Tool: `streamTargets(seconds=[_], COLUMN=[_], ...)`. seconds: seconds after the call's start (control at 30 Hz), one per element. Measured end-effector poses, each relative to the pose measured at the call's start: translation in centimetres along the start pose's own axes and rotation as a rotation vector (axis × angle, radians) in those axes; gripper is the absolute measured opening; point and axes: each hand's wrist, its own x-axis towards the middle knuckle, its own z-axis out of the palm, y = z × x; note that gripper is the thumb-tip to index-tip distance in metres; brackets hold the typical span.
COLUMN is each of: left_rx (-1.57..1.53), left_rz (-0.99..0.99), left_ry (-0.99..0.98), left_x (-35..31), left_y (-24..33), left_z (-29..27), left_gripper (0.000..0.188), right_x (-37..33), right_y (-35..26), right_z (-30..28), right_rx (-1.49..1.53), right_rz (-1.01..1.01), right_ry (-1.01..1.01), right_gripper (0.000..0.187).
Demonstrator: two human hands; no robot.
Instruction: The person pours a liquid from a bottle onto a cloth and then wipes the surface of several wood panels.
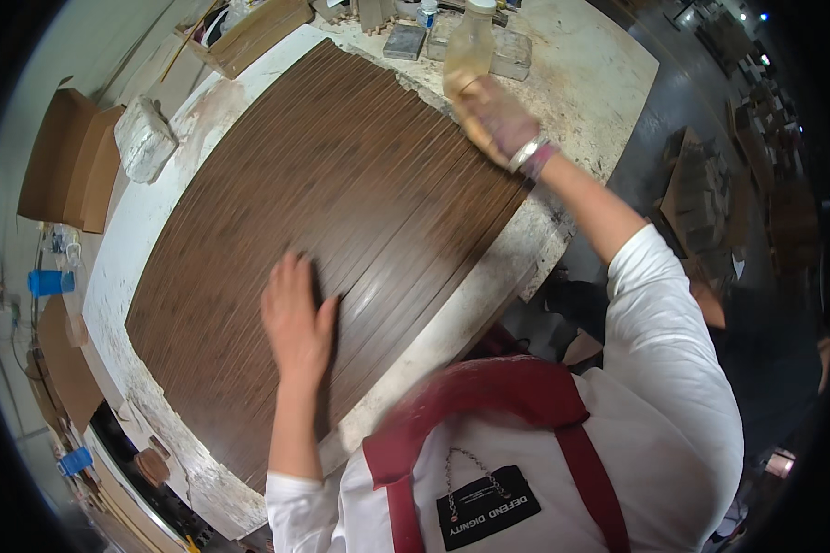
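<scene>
A broad panel of dark brown wood-look strips [249, 184] lies on a pale, stained worktable [609, 83]. My bare left hand [297, 309] rests flat on the strips near the middle, fingers stretched out and thumb apart. Over the panel's far right edge, my right hand [496, 118] wears a stained glove and is smeared by motion. Its fingertips overlap the lower part of a translucent yellowish bottle [470, 44] with a white cap. Whether the fingers grip the bottle or only pass in front of it, I cannot tell.
Grey blocks [511, 57] and a small blue-white bottle [427, 13] stand at the far edge. On the left are a white lump [145, 140], an open cardboard box [69, 161] and a blue clamp-like piece [51, 282]. A wooden box [254, 37] sits at the far left.
</scene>
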Motion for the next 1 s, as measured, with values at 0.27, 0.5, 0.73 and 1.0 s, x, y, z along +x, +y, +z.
streamTargets(seconds=[0.27, 0.5, 0.73, 1.0], left_rx=[0.083, 0.105, 0.079, 0.049], left_rz=[0.087, 0.066, 0.058, 0.233], left_ry=[-0.086, -0.112, -0.090, -0.147], left_x=[8.7, 8.6, 8.7, 8.6], left_y=[5.3, 5.5, 5.3, 5.4], left_z=[4.4, 4.4, 4.2, 3.4], left_gripper=[0.067, 0.066, 0.069, 0.076], right_x=[-0.7, -2.4, 2.4, 7.7], right_y=[2.3, 2.2, -3.0, 8.4], right_z=[5.9, 6.5, 1.4, 0.8], right_rx=[-0.177, -0.937, -0.237, 0.036], right_rz=[-0.751, -0.758, -0.013, -0.186], right_ry=[-0.107, -0.016, -0.154, -0.171], right_gripper=[0.017, 0.028, 0.034, 0.053])
